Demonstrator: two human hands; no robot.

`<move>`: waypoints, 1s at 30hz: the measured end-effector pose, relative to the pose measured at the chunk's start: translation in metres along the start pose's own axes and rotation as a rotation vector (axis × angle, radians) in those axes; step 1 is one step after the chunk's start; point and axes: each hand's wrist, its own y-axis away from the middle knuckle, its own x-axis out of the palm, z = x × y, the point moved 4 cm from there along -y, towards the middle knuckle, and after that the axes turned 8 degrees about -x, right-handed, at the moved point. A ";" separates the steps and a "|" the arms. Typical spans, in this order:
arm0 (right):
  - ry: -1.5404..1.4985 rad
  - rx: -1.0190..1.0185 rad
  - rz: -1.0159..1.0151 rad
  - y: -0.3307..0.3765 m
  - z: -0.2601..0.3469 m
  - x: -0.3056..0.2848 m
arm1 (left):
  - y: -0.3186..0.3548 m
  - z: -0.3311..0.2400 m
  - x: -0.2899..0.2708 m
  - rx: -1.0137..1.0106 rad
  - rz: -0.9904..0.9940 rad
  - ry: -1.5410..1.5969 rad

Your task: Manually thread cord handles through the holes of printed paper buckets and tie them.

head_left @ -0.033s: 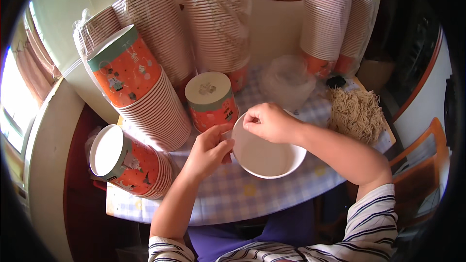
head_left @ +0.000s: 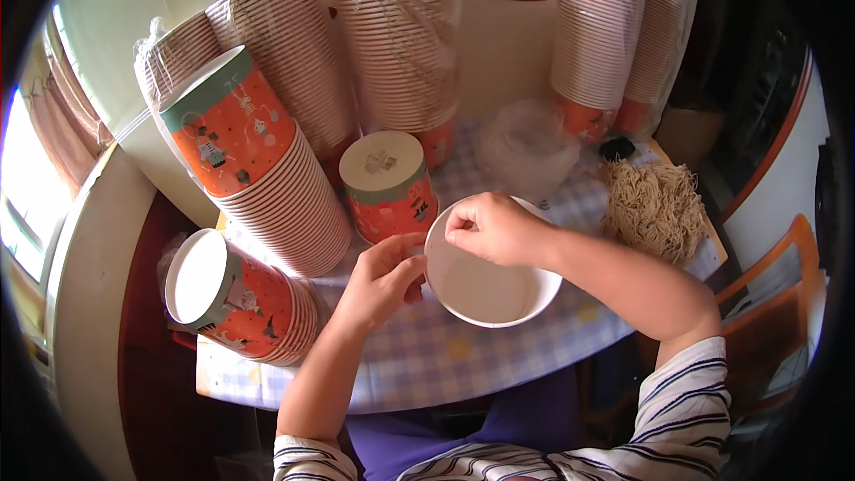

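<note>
One open white paper bucket (head_left: pixel 490 289) stands on the one checked tablecloth (head_left: pixel 445 361), its mouth toward the viewer; it is the hub for the clock directions here. Two hands are at it. At 9 o'clock the left hand (head_left: pixel 387 276) is half curled beside the bucket's wall, thumb and forefinger a little apart; I cannot tell whether it grips the wall. At 11 o'clock the right hand (head_left: pixel 494 230) reaches over the mouth, thumb and fingers drawn close together; whether anything is pinched there is too small to tell. Its bare forearm crosses the 2 to 3 o'clock side.

One orange bucket with a green band (head_left: pixel 389 209) sits base-up between 10 and 11 o'clock. Two unwrapped stacks lean on the left: a tall stack (head_left: pixel 245 156) at 10 and a short stack (head_left: pixel 254 312) at 9. Five stacks in clear plastic rise behind: a left-hand trio (head_left: pixel 285 44) from 10 to 11 and a right-hand pair (head_left: pixel 598 36) at 1. The rims are nested too tightly to count.

One crumpled clear bag (head_left: pixel 527 151) lies just past 12. One heap of beige string (head_left: pixel 655 214) lies at 2, with one small black object (head_left: pixel 616 150) near its upper left. One wooden chair (head_left: pixel 809 258) stands at 3.
</note>
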 end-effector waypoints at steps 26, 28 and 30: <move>0.062 -0.019 -0.029 -0.004 -0.003 0.016 | -0.018 0.020 -0.004 0.156 -0.121 -0.103; 0.059 -0.037 -0.030 -0.005 -0.003 0.017 | -0.017 0.018 -0.006 0.160 -0.134 -0.147; 0.048 -0.031 -0.037 -0.005 -0.001 0.017 | -0.018 0.017 -0.006 0.162 -0.148 -0.193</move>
